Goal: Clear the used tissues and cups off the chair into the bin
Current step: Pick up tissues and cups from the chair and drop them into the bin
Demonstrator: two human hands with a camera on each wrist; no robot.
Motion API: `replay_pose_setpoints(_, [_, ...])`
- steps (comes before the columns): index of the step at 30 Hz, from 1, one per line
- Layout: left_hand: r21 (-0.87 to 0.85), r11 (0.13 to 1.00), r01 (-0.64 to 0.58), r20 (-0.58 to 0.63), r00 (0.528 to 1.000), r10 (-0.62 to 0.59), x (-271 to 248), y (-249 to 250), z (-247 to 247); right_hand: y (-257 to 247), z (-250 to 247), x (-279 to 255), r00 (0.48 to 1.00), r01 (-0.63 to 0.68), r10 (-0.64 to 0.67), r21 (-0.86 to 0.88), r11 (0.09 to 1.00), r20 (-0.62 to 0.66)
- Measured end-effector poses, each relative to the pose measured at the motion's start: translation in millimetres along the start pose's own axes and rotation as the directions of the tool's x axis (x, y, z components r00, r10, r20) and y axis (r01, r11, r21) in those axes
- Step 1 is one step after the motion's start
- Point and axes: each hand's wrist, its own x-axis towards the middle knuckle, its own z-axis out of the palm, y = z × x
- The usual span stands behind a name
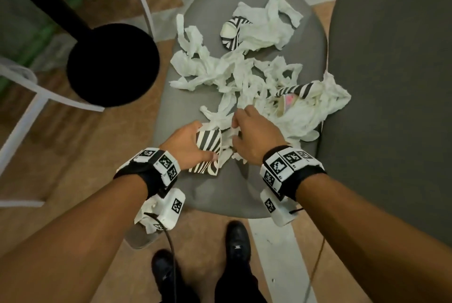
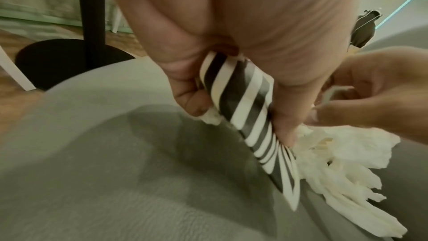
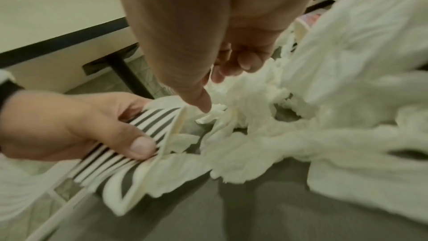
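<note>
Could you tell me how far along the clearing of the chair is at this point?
Nothing looks binned yet, and no bin is identifiable. In hand: the left hand grips a flattened striped cup, while the right hand reaches into the tissues. Left: the tissue pile and two more striped cups on the chair seat.

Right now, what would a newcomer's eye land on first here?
The heap of white tissues strewn over the grey chair. Next, the striped cups: one crushed in the left hand at the seat's near edge, cup, with two more among the tissues farther back. The right hand is pinching tissue beside it.
</note>
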Motion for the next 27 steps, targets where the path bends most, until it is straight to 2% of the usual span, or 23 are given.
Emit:
replay_pose_setpoints(2, [-0.042,0.999,-0.016,0.067,0.998,0.018,-8.5,3.4,-4.0,-3.0,-2.5,8.1,0.993,0.109,-0.112,-0.088,0.99,-0.023])
replay_pose_setpoints(4, [-0.055,0.998,-0.029,0.133,0.99,0.036,-14.4,5.2,-6.7,-5.2,-3.4,13.9,0.97,0.239,-0.227,-0.185,0.953,0.085])
replay_pose_setpoints(6, [-0.029,0.999,-0.026,0.146,0.989,0.03,-20.7,6.5,-12.9,-9.2,-2.7,18.1,0.94,0.32,-0.254,-0.328,0.889,0.229])
replay_pose_setpoints(8, [-0.041,0.999,-0.023,0.132,0.991,0.029,-24.9,3.8,-17.3,-10.1,2.0,19.3,0.937,0.332,-0.228,-0.466,0.82,0.265])
replay_pose_setpoints(10, [-0.094,0.995,-0.015,0.075,0.997,0.023,-29.0,-2.6,-22.2,-11.0,5.5,19.1,0.958,0.286,-0.229,-0.492,0.822,0.174])
replay_pose_setpoints(14, [-0.286,0.957,0.058,-0.129,0.987,-0.098,-33.8,-16.3,-30.5,-18.9,0.7,14.2,0.992,0.12,-0.125,-0.154,0.981,-0.028])
replay_pose_setpoints(16, [-0.381,0.923,0.058,-0.15,0.981,-0.124,-38.9,-16.7,-30.8,-26.0,-2.1,10.6,0.992,0.11,-0.106,0.067,0.992,-0.064])
replay_pose_setpoints(18, [-0.453,0.89,0.05,-0.171,0.975,-0.142,-44.4,-14.7,-28.0,-35.3,-4.8,5.0,0.986,0.152,-0.134,0.217,0.964,-0.095])
replay_pose_setpoints(22, [-0.554,0.831,0.037,-0.174,0.972,-0.16,-57.6,-12.6,-18.2,-57.4,-3.0,-6.5,0.992,0.084,-0.047,0.345,0.935,-0.113])
replay_pose_setpoints(25, [-0.51,0.859,0.044,-0.157,0.977,-0.144,-64.5,-11.0,-10.0,-68.8,4.6,-7.9,0.983,0.059,0.015,0.386,0.921,-0.185])
replay_pose_setpoints(27, [-0.481,0.875,0.06,-0.203,0.963,-0.178,-66.6,-16.0,-6.4,-70.6,10.9,-7.5,0.981,-0.012,0.091,0.418,0.908,-0.17])
